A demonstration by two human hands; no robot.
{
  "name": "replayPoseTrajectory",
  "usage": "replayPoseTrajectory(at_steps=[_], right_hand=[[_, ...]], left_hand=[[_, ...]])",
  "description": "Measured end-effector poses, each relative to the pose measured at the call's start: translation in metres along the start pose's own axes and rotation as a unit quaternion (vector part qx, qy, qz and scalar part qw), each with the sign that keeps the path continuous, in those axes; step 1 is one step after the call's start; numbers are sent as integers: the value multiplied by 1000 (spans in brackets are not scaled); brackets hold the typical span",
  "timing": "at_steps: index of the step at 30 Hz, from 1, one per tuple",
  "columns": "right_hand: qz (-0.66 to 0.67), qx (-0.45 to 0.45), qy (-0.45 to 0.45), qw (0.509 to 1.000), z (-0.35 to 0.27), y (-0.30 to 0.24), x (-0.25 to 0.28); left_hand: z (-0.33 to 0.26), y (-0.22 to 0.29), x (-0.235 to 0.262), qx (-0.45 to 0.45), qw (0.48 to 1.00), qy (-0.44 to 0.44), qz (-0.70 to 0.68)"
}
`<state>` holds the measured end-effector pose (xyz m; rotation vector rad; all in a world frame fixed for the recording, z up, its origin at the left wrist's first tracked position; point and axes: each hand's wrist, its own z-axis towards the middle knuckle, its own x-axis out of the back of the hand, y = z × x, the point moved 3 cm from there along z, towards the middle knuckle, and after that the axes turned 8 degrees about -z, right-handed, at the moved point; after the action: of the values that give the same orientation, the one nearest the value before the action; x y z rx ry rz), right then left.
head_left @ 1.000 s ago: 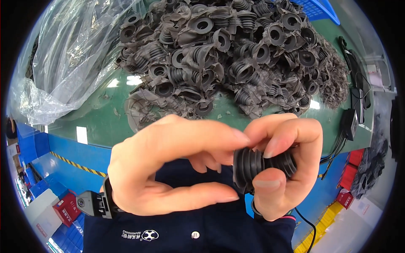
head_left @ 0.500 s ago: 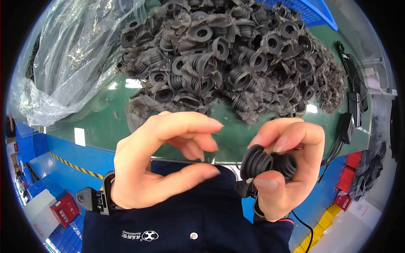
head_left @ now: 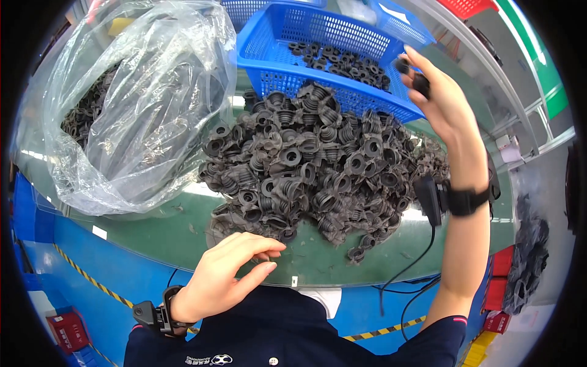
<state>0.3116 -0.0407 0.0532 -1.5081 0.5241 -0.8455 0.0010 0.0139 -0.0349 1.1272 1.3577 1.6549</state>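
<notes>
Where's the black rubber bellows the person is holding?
At the upper right of the head view: the black rubber bellows is in the person's right hand, seen against the right end of the blue basket.

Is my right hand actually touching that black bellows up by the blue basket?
Touching. The head view shows the bellows held between the thumb and fingers of the right hand, with no gap at the thumb.

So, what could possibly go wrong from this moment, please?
The right hand holds a black part near the right end of the blue basket; if it slips, it might fall outside.
The cable hanging from the right wrist device could perhaps catch on the pile of dark ribbed parts and drag some away.
</notes>
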Motion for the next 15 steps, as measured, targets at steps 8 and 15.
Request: replayPoseTrajectory(at_steps=[8,15], right_hand=[[-100,41,-4,994,13,-2,-14],[-134,119,-114,977,-105,-30,-43]], left_hand=[[-5,-8,16,-44,930,102,350],[-8,-29,5,-10,929,139,343]])
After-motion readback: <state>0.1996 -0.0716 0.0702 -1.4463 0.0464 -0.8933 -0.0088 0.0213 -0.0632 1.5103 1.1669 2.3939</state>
